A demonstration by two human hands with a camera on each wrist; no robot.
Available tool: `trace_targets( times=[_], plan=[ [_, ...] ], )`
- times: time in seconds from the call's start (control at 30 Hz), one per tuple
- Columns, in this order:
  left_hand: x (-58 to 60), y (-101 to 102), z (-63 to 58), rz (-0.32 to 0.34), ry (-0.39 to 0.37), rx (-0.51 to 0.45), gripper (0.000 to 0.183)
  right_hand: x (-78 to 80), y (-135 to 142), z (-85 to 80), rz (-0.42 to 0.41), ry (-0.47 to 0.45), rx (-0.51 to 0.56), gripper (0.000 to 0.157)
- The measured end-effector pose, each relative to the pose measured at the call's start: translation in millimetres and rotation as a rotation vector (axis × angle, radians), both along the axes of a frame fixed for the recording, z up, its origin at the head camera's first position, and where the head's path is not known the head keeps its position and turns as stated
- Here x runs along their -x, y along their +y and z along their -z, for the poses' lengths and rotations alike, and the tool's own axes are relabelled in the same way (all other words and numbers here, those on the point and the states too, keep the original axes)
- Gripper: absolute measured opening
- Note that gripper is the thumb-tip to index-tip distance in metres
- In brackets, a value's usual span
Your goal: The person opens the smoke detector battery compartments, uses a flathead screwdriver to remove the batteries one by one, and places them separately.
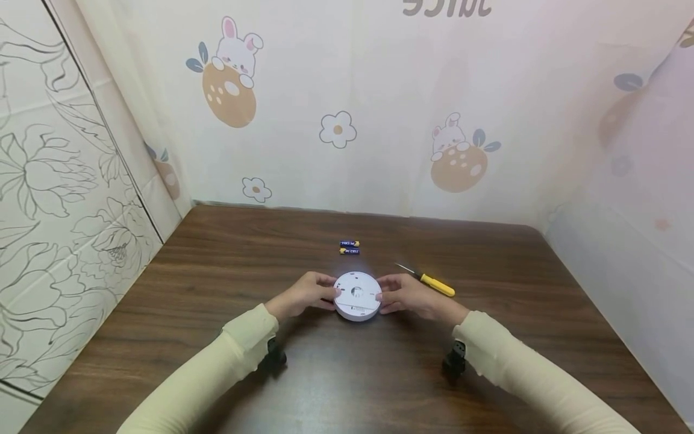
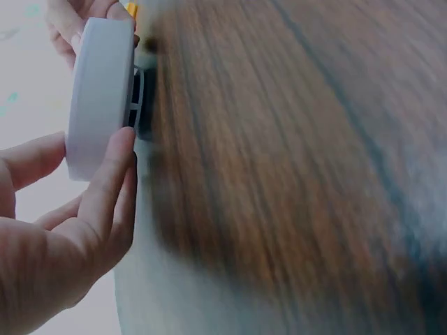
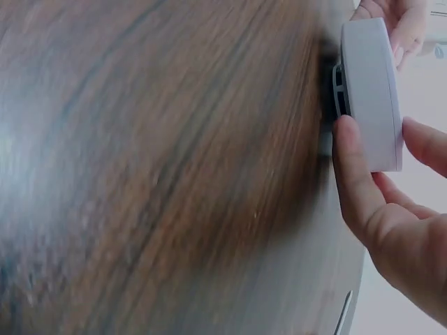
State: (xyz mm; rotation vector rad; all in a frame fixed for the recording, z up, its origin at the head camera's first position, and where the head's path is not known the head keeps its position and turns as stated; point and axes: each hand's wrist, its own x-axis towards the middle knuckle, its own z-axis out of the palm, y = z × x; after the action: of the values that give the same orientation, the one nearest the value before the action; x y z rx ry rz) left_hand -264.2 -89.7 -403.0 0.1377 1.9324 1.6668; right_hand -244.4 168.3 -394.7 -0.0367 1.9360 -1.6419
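Observation:
A round white smoke detector (image 1: 357,296) is held between both hands, its flat back with a central hole and small slots facing up. My left hand (image 1: 309,295) grips its left edge, thumb on the upper face and fingers around the lower side. On the opposite edge my right hand (image 1: 409,296) pinches it the same way. In the left wrist view, the detector's smooth side wall (image 2: 101,98) and a vented part toward the table show between the fingers. The right wrist view shows the detector (image 3: 371,98) between thumb and fingers too.
Two blue and yellow batteries (image 1: 349,248) lie on the brown wooden table (image 1: 260,241) beyond the detector. A screwdriver with a yellow handle (image 1: 438,286) lies just beyond my right hand. A patterned curtain (image 1: 379,163) hangs behind the table's far edge.

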Motion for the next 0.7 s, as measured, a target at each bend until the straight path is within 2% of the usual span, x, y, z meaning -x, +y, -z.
trace_targets(
  times=[0.27,0.47,0.6,0.7],
  plan=[
    [-1.1,3,0.7,-0.057,0.01,-0.017,0.041,-4.5,-7,-5.4,0.09,-0.041,0.014,0.058],
    [-6.1,3,-6.3,-0.1,0.048,-0.054,0.039,-6.4,-12,-7.9,0.17,-0.047,0.011,0.059],
    [-8.5,3,-10.2,-0.124,0.071,-0.086,0.039,-5.9,-12,-8.7,0.203,-0.019,-0.004,0.058],
    [-8.6,4,-10.7,-0.151,0.088,-0.125,0.037,-5.9,-11,-9.9,0.2,0.065,-0.046,0.056]
  ],
)
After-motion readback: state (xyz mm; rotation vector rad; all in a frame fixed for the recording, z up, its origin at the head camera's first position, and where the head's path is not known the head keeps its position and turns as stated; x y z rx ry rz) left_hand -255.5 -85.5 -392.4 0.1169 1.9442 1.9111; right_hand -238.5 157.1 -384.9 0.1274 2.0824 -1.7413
